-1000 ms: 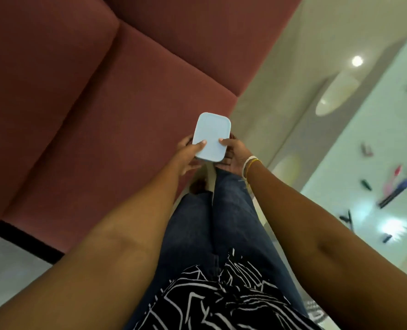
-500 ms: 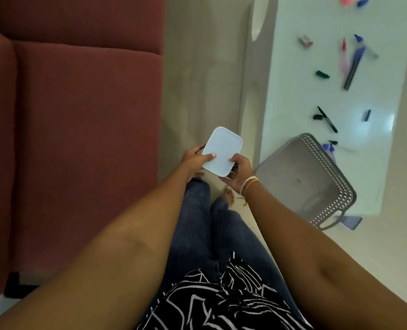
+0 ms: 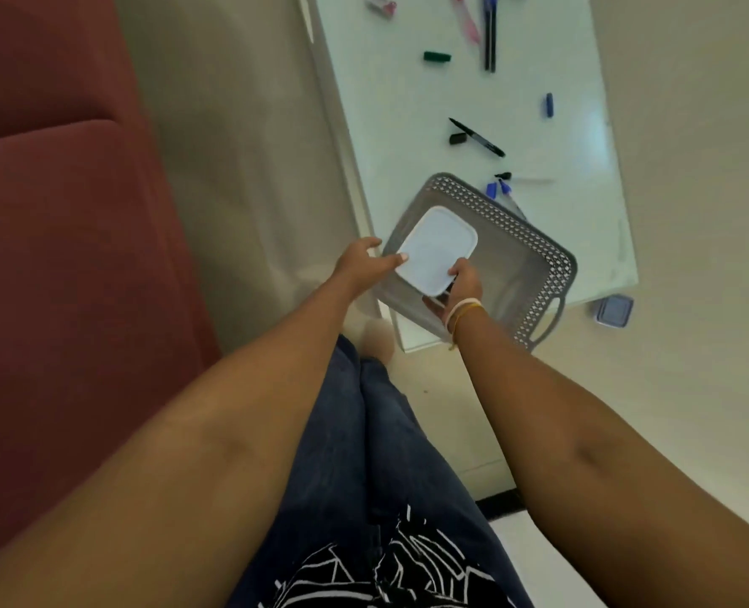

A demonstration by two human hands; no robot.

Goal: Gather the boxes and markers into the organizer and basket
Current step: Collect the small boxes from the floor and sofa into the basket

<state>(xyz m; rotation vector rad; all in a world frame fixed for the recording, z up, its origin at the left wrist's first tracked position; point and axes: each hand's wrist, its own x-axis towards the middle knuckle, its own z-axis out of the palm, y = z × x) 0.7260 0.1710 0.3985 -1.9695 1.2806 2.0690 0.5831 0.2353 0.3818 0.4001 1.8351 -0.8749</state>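
Note:
A pale blue lidded box (image 3: 437, 250) is held over the near end of the grey perforated basket (image 3: 534, 252), which stands at the near end of the white table (image 3: 407, 125). My right hand (image 3: 460, 289) grips the box's near corner from below. My left hand (image 3: 359, 263) touches its left edge with the thumb, fingers spread. Markers lie on the table: a black one (image 3: 477, 137) with its cap beside it, a green one (image 3: 437, 57), a dark blue one (image 3: 489, 32), a pink one (image 3: 467, 17). Another small blue box (image 3: 614, 311) lies on the floor.
A dark red sofa (image 3: 57, 256) fills the left side. Beige floor lies between sofa and table. Blue caps (image 3: 548, 104) and blue-capped pens (image 3: 497, 188) sit just beyond the basket. My legs in jeans are at the bottom centre.
The view swung from the sofa to the table. Both hands carried the pale blue box to the right, from beside the sofa to above the basket.

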